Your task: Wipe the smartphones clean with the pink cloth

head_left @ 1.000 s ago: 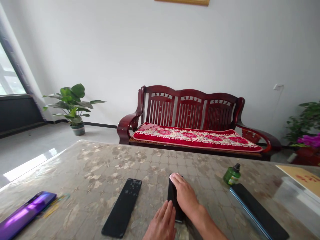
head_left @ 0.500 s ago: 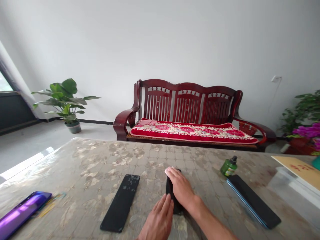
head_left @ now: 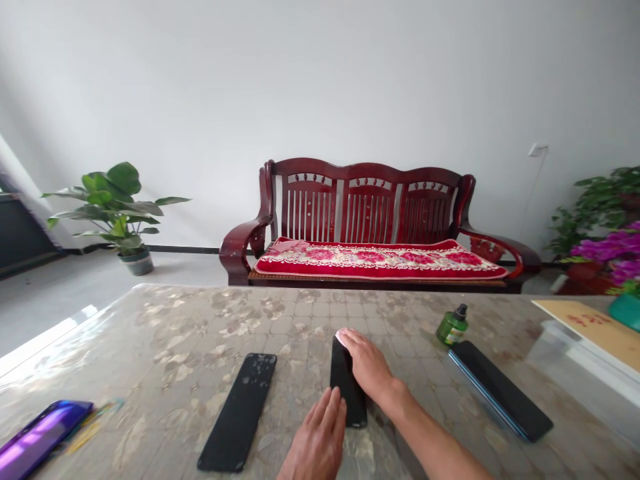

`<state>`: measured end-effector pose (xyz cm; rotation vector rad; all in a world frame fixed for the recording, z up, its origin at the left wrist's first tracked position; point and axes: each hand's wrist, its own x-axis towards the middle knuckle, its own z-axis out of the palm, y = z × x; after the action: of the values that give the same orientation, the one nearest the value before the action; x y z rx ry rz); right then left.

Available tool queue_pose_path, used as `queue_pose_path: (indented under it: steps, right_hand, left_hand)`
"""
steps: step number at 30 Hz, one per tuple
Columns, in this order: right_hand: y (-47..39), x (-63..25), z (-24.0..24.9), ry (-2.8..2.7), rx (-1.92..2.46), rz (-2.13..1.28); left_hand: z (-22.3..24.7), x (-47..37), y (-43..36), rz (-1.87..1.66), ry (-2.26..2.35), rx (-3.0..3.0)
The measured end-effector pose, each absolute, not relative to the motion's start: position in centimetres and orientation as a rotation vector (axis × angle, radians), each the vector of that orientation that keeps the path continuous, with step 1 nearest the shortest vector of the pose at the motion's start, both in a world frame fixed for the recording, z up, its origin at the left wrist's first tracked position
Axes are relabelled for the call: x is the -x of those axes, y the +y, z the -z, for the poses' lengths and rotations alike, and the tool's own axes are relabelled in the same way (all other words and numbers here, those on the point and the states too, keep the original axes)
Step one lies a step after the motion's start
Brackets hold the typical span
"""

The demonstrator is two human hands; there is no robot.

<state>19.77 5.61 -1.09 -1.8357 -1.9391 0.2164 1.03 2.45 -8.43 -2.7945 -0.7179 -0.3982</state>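
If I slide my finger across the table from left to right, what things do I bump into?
Purple phone → black phone → left hand → dark phone under the right hand → green bottle → blue-edged phone → yellow board.

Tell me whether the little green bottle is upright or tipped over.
Upright: the green bottle stands on its base on the table, dark cap pointing up.

A black phone (head_left: 347, 387) lies flat on the table, screen dark.
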Motion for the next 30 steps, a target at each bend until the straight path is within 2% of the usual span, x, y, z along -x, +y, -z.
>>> queue_pose_path:
  steps: [10, 18, 25, 30]
  right_hand:
    - [-1.1, -19.4, 3.0, -2.067, 1.745, -0.119]
    - [3.8, -20.0, 0.8, -1.921, 1.880, -0.176]
    - [-0.1, -18.8, 1.6, -2.163, 1.674, -0.134]
    - [2.2, -19.7, 0.8, -2.040, 1.774, -0.215]
  left_hand:
    - [6.4, -0.8, 1.6, 0.424, -0.672, 2.840]
    - [6.2, -0.7, 1.8, 0.441, -0.623, 2.817]
    - [6.8, -0.7, 1.9, 0.494, -0.607, 2.802]
    - [7.3, -0.7, 2.2, 0.538, -0.625, 2.764]
